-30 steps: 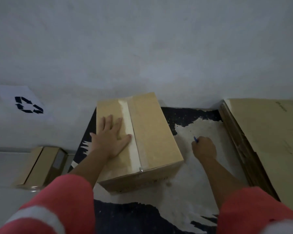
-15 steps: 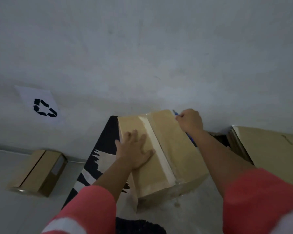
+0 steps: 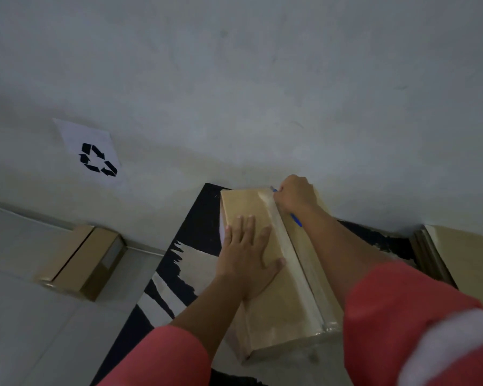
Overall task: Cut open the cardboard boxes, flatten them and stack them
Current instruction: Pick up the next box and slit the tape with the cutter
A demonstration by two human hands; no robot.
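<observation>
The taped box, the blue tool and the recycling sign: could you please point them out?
taped box (image 3: 273,316): head view, bare cardboard top.
blue tool (image 3: 296,220): head view, handle end.
recycling sign (image 3: 95,158): head view, middle of the sheet.

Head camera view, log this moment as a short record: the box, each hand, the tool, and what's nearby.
box: cardboard box on patterned mat, flaps closed, tape along the top
left: left hand flat on the box top, beside the tape
right: right hand grips blue cutter at the tape's far end
floor left: small box by the wall
floor right: flattened cardboard stack
wall: recycling sign
</observation>
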